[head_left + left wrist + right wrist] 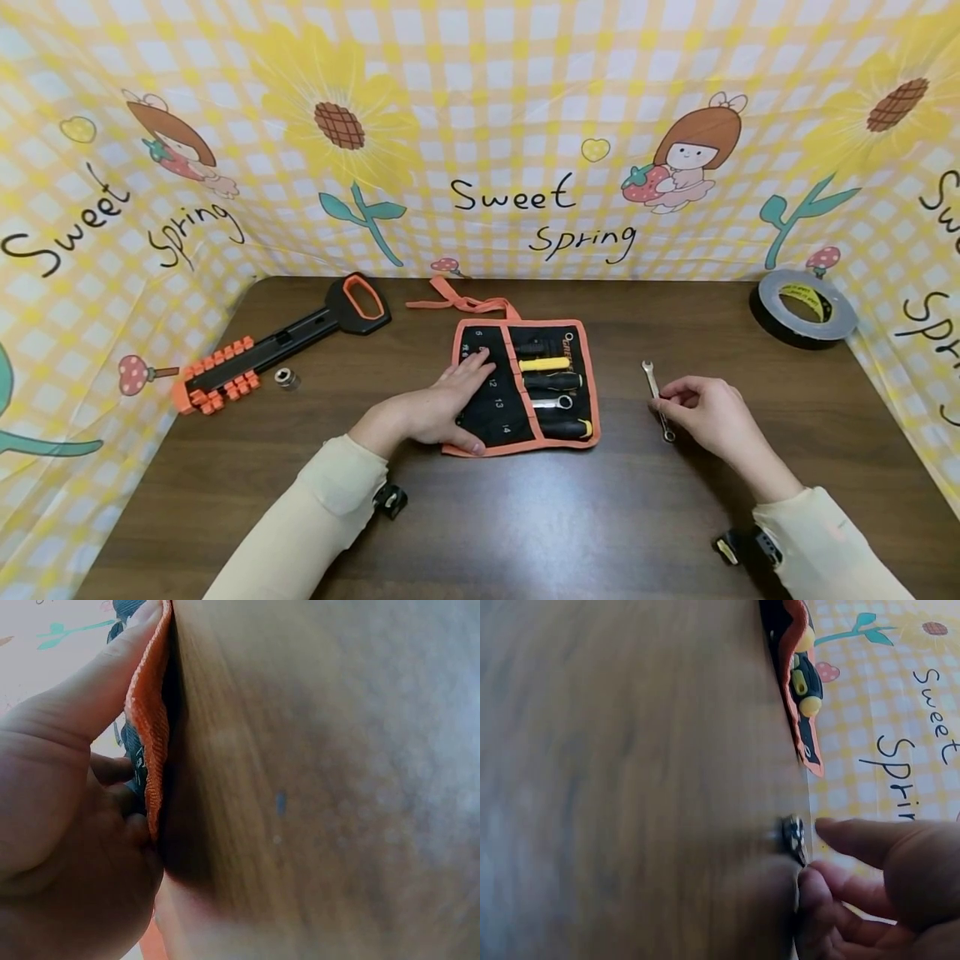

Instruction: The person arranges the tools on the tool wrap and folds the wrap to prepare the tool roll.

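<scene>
A black tool pouch (487, 408) with orange trim lies unfolded on the table, its pockets marked with numbers. Screwdrivers with a yellow handle (545, 364) and dark handles, plus a ring-ended wrench (555, 402), sit in its right side. My left hand (442, 404) rests spread on the pouch's left part, the thumb along the near orange edge (150, 727). Right of the pouch, my right hand (705, 412) pinches a small combination wrench (649, 377) near its middle, low at the tabletop. In the right wrist view one wrench end (793, 834) shows beside the fingertips.
At the left lie a black and orange rack with a handle (285, 340) and a small metal socket (286, 378). A roll of tape (772, 321) is at the back right. Orange tie straps (465, 302) trail behind the pouch. A patterned cloth (510, 125) encloses the table's back and sides.
</scene>
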### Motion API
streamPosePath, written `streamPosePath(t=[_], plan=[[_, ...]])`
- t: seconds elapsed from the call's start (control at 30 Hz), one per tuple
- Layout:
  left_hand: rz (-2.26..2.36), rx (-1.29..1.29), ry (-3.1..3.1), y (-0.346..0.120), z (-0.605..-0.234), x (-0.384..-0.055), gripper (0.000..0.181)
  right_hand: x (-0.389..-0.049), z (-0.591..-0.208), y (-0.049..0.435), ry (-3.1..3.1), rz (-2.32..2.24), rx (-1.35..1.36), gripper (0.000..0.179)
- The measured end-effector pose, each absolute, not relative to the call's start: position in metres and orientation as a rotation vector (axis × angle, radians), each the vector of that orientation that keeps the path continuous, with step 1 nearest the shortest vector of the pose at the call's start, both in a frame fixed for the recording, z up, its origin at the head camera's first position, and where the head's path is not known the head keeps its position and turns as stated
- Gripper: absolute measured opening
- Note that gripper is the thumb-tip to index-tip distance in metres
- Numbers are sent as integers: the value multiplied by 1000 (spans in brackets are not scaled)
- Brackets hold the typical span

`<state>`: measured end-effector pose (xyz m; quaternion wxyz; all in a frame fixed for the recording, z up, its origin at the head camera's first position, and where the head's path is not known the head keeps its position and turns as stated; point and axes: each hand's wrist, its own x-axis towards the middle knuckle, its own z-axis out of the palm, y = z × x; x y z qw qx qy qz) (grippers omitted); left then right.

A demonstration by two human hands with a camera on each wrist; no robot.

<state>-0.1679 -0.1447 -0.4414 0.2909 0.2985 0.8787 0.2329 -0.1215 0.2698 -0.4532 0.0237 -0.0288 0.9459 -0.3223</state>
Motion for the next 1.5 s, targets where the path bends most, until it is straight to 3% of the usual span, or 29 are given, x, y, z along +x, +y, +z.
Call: streamPosePath(t=[0.87, 1.5], plan=[[659, 874, 2330, -148, -450, -172, 119, -129, -448, 267, 2838, -980, -120, 20], [617, 831, 2345, -144, -442, -168, 119, -163, -432, 236, 2898, -1095, -213, 17]])
